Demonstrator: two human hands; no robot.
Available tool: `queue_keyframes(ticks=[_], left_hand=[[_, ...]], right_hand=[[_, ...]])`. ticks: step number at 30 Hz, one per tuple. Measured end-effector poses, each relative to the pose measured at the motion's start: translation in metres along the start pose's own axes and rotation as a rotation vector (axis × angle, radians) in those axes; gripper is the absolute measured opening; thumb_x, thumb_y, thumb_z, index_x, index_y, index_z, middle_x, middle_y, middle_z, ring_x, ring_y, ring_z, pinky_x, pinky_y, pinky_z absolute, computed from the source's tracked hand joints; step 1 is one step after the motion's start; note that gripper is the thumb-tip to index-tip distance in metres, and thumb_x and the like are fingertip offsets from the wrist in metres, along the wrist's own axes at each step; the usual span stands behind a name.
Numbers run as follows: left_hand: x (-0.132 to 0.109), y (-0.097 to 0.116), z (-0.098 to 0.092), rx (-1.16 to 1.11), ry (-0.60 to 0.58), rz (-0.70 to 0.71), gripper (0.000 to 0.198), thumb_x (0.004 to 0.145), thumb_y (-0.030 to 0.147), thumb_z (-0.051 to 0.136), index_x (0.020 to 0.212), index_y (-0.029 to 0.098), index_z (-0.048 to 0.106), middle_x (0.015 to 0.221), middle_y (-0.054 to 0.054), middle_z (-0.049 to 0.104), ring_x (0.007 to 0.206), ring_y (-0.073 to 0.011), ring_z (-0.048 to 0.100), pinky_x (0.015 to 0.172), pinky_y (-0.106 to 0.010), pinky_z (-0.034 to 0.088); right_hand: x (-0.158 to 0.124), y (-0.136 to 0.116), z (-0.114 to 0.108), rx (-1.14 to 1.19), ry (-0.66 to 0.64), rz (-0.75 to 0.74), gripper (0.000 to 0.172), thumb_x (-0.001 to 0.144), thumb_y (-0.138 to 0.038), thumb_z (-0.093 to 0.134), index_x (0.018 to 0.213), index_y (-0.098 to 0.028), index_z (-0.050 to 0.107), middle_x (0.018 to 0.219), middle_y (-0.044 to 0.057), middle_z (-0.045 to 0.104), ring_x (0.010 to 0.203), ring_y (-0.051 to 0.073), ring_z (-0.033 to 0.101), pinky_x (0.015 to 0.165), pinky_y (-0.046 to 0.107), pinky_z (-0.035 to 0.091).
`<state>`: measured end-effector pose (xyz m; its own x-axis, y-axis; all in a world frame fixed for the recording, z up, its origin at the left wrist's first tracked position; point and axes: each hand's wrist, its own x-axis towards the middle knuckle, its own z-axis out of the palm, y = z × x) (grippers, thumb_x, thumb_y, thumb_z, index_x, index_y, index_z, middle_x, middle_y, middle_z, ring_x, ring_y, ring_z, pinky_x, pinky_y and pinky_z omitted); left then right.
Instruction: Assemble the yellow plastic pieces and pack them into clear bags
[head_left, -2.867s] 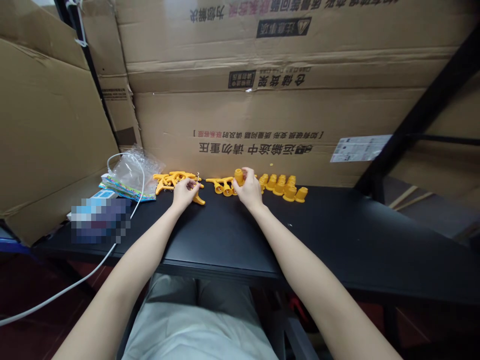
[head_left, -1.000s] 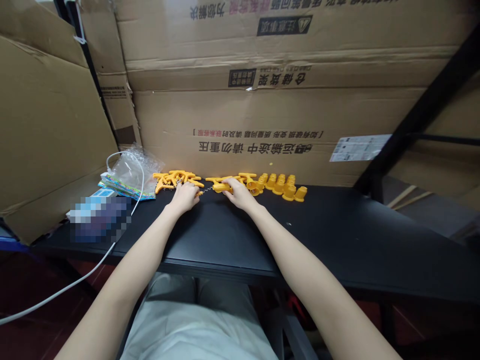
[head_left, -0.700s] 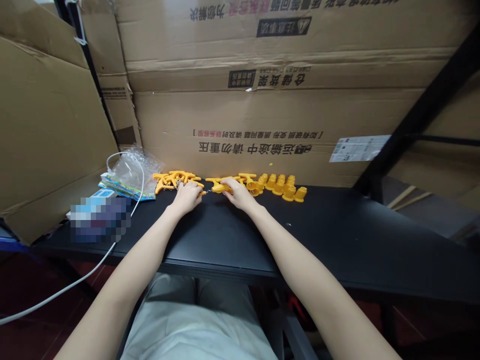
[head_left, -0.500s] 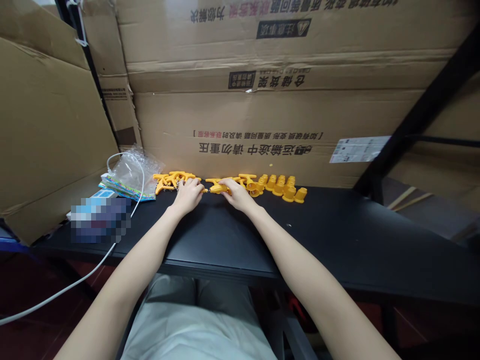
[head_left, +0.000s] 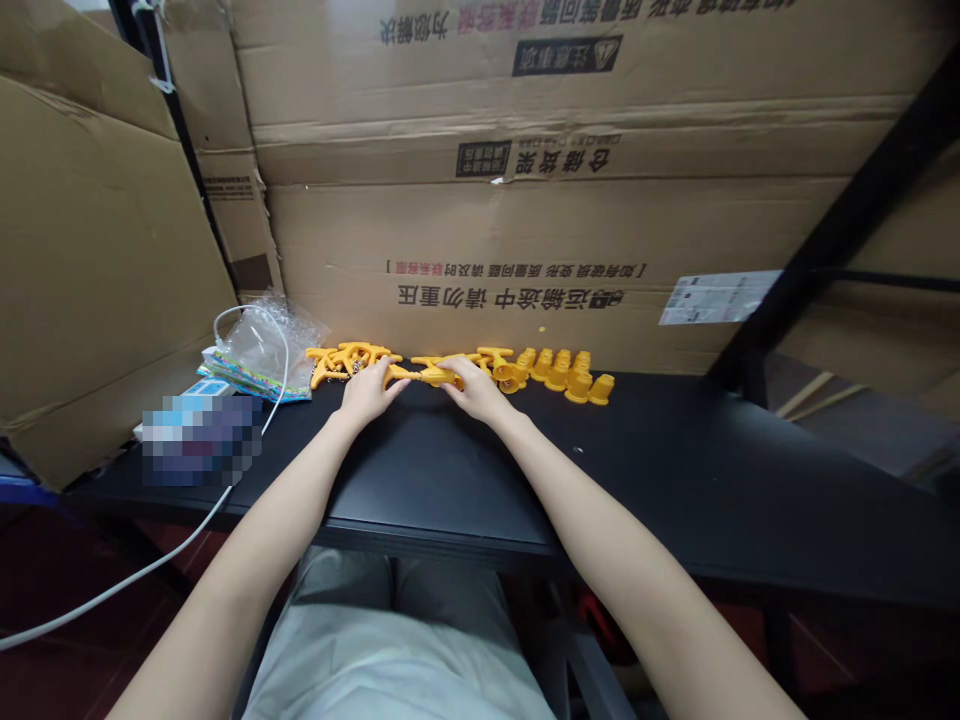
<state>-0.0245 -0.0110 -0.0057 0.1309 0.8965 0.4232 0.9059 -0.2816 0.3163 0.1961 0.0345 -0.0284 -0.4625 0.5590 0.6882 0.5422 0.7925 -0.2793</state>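
My left hand (head_left: 367, 393) is closed, thumb and fingers pinching a yellow plastic handle piece (head_left: 396, 373). My right hand (head_left: 474, 388) grips a yellow cup-shaped piece (head_left: 435, 376), whose near end meets the handle piece between both hands. Whether the two are joined I cannot tell. Behind and left of my left hand lies a pile of yellow handle pieces (head_left: 352, 353) with ball chains. More yellow pieces (head_left: 493, 354) lie just beyond my right hand, some hidden by it. To its right, several yellow cups (head_left: 577, 380) stand wide end down in a cluster.
A clear plastic bag (head_left: 259, 345) and colourful packets (head_left: 259, 384) lie at the left of the black table (head_left: 675, 470), beside a blurred-out object (head_left: 199, 440). A white cable (head_left: 180, 545) crosses there. Cardboard (head_left: 450, 220) walls the back; a black post (head_left: 832, 220) slants at right.
My left hand has turned and drawn slightly back, so its thumb and the yellow handle piece now show more. My right hand has hardly moved.
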Motion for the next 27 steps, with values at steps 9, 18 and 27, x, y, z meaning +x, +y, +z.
queue_keyframes(ticks=[9, 18, 27], left_hand=[[0.004, -0.011, 0.004, -0.082, 0.000, 0.071, 0.035, 0.082, 0.030, 0.053, 0.115, 0.020, 0.052, 0.092, -0.005, 0.067, 0.084, -0.0196, 0.063, 0.079, -0.032, 0.047], [0.004, -0.012, 0.002, -0.077, 0.021, 0.061, 0.032, 0.077, 0.029, 0.054, 0.109, 0.022, 0.055, 0.078, -0.001, 0.063, 0.070, -0.0171, 0.058, 0.069, -0.028, 0.044], [0.005, -0.014, 0.002, -0.116, 0.027, 0.060, 0.033, 0.078, 0.029, 0.053, 0.110, 0.022, 0.054, 0.077, 0.000, 0.064, 0.069, -0.0159, 0.058, 0.069, -0.027, 0.044]], right_hand=[[0.001, 0.002, -0.007, -0.014, -0.030, -0.026, 0.032, 0.082, -0.012, 0.050, 0.111, -0.020, 0.060, 0.109, 0.011, 0.058, 0.104, 0.024, 0.057, 0.094, 0.045, 0.045], [0.000, -0.004, -0.007, -0.060, -0.088, 0.001, 0.030, 0.083, -0.015, 0.053, 0.111, -0.020, 0.062, 0.104, 0.010, 0.057, 0.097, 0.023, 0.059, 0.090, 0.043, 0.047], [0.002, -0.006, -0.004, 0.090, -0.044, 0.099, 0.028, 0.082, -0.029, 0.060, 0.109, -0.020, 0.063, 0.100, 0.009, 0.063, 0.085, 0.020, 0.059, 0.081, 0.040, 0.050]])
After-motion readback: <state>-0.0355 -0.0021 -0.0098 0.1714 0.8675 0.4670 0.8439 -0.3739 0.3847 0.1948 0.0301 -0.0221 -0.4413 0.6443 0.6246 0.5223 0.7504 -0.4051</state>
